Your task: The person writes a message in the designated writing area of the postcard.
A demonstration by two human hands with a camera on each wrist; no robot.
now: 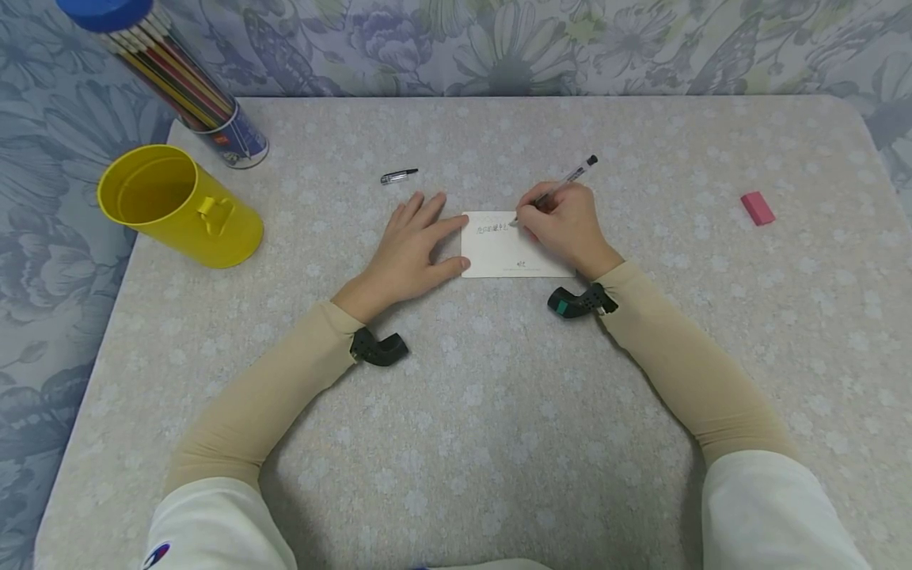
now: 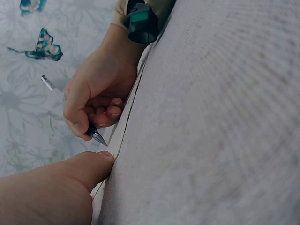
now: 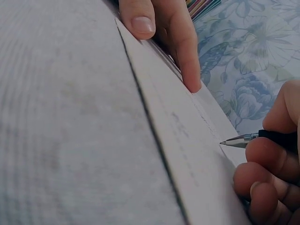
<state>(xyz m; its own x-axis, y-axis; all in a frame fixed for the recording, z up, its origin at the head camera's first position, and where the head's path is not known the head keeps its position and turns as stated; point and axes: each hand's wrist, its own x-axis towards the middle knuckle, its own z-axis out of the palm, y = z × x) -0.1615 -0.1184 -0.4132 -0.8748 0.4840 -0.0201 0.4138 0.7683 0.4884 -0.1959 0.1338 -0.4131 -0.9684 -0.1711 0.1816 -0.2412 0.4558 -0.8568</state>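
A white card [image 1: 492, 257] lies flat on the table, with a line of handwritten characters near its top and a small mark lower down. My right hand [image 1: 570, 226] grips a clear-barrelled pen [image 1: 579, 171], its tip at the end of the written line. In the right wrist view the metal pen tip [image 3: 236, 140] meets the card's surface. My left hand [image 1: 413, 249] lies spread at the card's left edge, where thumb and index fingertip rest on it. The left thumb [image 2: 96, 164] shows close to the pen point in the left wrist view.
A pen cap [image 1: 399, 176] lies beyond the left hand. At the left stand a yellow metal cup [image 1: 228, 233] and a tube of colored pencils [image 1: 242, 142] with a blue lid. A pink eraser [image 1: 758, 208] lies at the right. Floral wall covering [image 1: 499, 47] borders the table's back edge.
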